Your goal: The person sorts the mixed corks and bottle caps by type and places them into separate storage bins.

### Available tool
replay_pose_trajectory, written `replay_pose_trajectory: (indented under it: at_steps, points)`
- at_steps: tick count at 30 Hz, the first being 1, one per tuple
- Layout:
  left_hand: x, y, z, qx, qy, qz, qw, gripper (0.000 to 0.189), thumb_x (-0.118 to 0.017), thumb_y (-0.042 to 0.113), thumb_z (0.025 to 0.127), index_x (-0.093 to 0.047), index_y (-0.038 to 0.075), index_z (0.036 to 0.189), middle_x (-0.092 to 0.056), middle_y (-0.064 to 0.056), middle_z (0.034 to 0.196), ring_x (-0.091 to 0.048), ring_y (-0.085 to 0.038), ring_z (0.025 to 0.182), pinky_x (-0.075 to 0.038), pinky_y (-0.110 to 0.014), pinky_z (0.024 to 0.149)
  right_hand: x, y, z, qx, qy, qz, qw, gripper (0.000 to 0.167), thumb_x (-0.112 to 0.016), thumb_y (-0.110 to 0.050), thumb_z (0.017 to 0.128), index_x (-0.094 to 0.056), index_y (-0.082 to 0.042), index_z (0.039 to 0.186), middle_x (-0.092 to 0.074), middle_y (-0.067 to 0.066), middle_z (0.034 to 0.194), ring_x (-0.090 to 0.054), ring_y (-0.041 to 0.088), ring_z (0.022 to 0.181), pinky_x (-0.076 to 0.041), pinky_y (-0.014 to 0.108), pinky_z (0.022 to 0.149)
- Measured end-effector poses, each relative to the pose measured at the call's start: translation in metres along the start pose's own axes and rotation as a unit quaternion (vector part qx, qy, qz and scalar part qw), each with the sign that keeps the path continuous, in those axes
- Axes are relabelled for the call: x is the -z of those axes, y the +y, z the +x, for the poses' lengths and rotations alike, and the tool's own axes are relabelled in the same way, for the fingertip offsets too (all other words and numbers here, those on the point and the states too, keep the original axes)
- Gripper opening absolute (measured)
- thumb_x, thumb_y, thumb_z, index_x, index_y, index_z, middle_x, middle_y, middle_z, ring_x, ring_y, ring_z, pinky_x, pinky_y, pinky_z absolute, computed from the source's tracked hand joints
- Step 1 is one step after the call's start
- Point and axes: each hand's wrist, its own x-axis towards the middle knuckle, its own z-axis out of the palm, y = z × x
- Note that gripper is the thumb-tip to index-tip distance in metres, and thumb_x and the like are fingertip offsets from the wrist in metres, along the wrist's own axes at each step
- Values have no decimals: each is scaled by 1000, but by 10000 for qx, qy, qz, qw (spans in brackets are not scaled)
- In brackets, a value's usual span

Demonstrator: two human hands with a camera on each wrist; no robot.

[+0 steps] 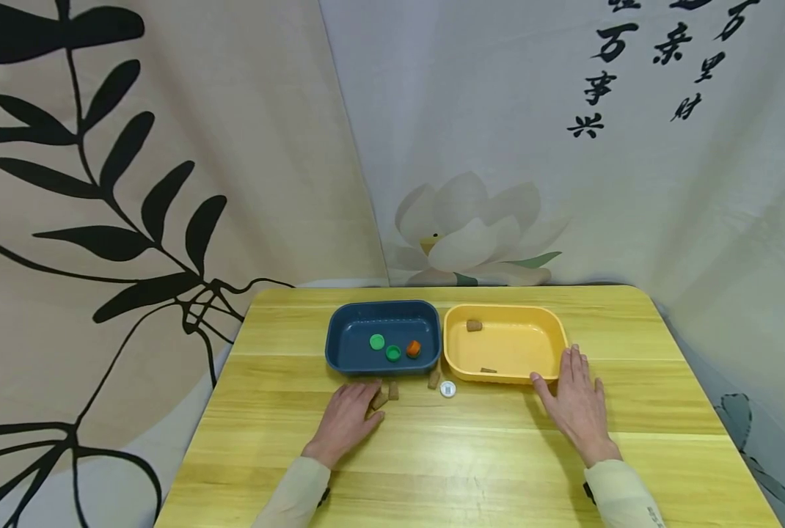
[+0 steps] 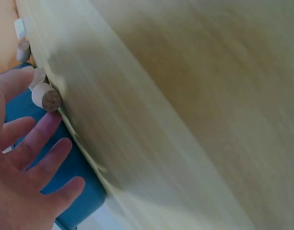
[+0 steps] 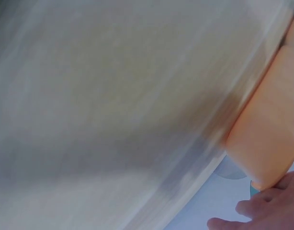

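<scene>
My left hand (image 1: pixel 348 418) is beside the front of the blue tray (image 1: pixel 353 345), fingers spread. In the left wrist view, its thumb and index finger lie on either side of a cork (image 2: pixel 46 97); whether they touch it I cannot tell. Another cork (image 1: pixel 393 391) stands just right of that one. My right hand (image 1: pixel 579 411) rests at the front right corner of the yellow tray (image 1: pixel 518 345), its fingers fairly straight along the side and the thumb by the front wall. The right wrist view catches only part of that hand, at the tray's edge.
Inside the blue tray lie two green caps (image 1: pixel 377 342) and an orange cap (image 1: pixel 414 349). The yellow tray holds a cork (image 1: pixel 474 325) and a brown piece (image 1: pixel 488 370) partly hidden by the front wall. Between the trays' fronts are a cork (image 1: pixel 434 378) and a round white cap (image 1: pixel 448 389).
</scene>
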Motion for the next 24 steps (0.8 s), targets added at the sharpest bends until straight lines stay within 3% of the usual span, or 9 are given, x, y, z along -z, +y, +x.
replay_pose_trajectory:
  at_steps: [7,11,18,24]
  points:
    - [1,-3,-2,-2,-299,-70,9995,62,-82,39,88,-65,8,139,-66,-9,114,-64,-29,107,-48,-56,101,-1,0,0,-18,-9,-5,10000,94,-39,-60,107,-9,12,160,-3,32,168,-12,55,152,-15,80,110]
    - [0,-5,-2,-21,-355,-130,9993,55,-81,33,90,-66,12,139,-65,-7,114,-64,-27,106,-48,-57,101,0,0,0,-30,-45,-6,10000,95,-38,-60,107,-9,12,160,-2,31,168,-12,54,152,-14,80,110]
    - [-1,-8,-1,-169,-202,115,9996,42,-82,17,90,-71,13,130,-69,-4,114,-66,-25,108,-50,-56,98,1,0,-1,-79,-134,17,9999,95,-38,-61,106,-7,12,160,0,31,168,-10,54,152,-13,80,111]
    - [-2,-10,-1,-233,14,104,9997,35,-85,21,87,-73,12,119,-71,-3,112,-67,-25,106,-52,-55,96,0,1,0,-74,-102,23,9999,95,-38,-60,107,-7,11,160,0,30,168,-10,54,152,-14,80,111]
